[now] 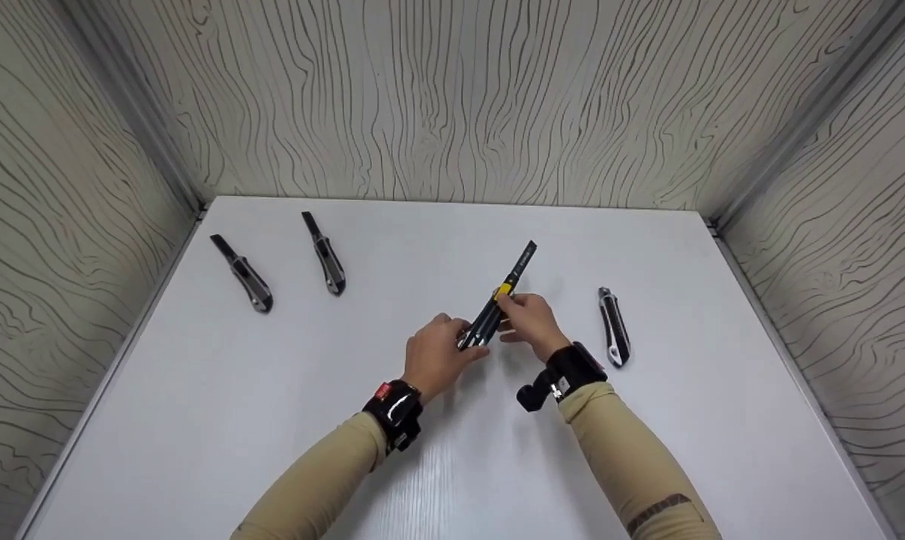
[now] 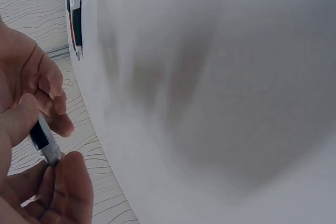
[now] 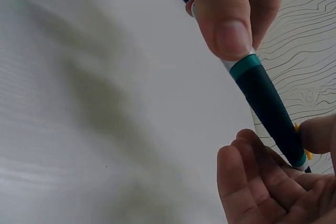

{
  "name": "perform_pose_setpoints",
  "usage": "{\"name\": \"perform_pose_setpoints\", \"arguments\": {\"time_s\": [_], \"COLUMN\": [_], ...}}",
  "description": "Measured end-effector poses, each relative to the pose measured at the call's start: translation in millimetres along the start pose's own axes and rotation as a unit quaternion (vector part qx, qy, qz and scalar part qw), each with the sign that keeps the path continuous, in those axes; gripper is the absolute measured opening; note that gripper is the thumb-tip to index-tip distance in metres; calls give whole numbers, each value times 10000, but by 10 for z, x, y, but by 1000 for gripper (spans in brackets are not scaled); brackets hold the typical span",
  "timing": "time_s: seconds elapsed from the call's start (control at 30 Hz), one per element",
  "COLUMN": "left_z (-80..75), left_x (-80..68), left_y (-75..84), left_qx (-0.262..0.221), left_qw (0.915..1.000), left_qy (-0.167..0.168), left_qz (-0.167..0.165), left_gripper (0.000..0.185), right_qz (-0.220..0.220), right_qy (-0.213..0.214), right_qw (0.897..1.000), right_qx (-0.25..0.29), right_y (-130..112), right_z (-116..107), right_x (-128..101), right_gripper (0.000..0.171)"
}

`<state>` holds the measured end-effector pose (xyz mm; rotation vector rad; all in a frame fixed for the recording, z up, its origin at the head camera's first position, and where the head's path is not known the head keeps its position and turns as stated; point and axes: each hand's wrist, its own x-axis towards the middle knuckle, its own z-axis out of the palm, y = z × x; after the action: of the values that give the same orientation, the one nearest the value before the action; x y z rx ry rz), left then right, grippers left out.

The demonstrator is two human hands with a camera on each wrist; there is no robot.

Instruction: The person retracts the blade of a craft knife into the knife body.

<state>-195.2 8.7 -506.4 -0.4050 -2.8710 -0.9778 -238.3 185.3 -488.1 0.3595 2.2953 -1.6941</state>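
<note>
Near the middle of the head view, both hands hold one knife (image 1: pixel 497 304) just above the white worktop (image 1: pixel 452 465). The left hand (image 1: pixel 433 356) has its fingers curled round the silvery lower end of the handle; in the left wrist view the thumb and fingers (image 2: pixel 68 192) pinch that end (image 2: pixel 44 142). The right hand (image 1: pixel 531 322) grips the knife farther up, its fingers closed round the body by the yellow slider (image 1: pixel 503 290). The knife tilts up and to the right in the frame, with its long black blade (image 1: pixel 523 259) drawn out toward the back wall. In the right wrist view the dark green body (image 3: pixel 268 108) runs diagonally between the left thumb (image 3: pixel 223 14) at top and the right fingers (image 3: pixel 252 182) at bottom right. Three more knives lie flat on the worktop: one (image 1: pixel 242 274) at upper left, a second (image 1: pixel 325 255) just right of it, well apart from the hands, and a third (image 1: pixel 615 328) near the right wrist, also seen at the upper left of the left wrist view (image 2: pixel 75 23). Both forearms wear tan sleeves (image 1: pixel 632 457) and black wrist straps (image 1: pixel 396 412).
</note>
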Motion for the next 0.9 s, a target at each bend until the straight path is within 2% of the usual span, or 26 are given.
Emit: {"name": "perform_pose_setpoints", "arguments": {"time_s": [0.13,0.47,0.6,0.7,0.77,0.8,0.83,0.9], "left_z": [10,8,12,12,16,17,20,34], "left_x": [-19,-48,-60,-72,-76,-77,-78,-76], "left_y": [0,-30,-55,-80,-102,-114,-128,-159], "left_qx": [32,-96,-354,-732,-1172,-1491,-1866,-2639], "left_qw": [10000,9994,9973,9930,9863,9798,9704,9447], "left_qy": [-56,-270,-534,-828,-1068,-1232,-1415,-1783], "left_qz": [-21,-193,-349,-426,-462,-509,-594,-786], "left_gripper": [44,45,45,43,38,37,35,35], "right_qz": [150,379,369,322,279,259,245,215], "right_qy": [-21,-105,-138,-175,-202,-216,-240,-297], "right_qw": [9996,9986,9984,9987,9990,9992,9993,9993], "right_qx": [244,355,399,350,268,209,159,57], "right_y": [7,30,49,64,71,73,74,73], "right_z": [24,87,109,122,126,126,126,126], "right_x": [4,15,29,37,40,41,43,44], "right_gripper": [37,36,34,33,33,34,34,35]}}
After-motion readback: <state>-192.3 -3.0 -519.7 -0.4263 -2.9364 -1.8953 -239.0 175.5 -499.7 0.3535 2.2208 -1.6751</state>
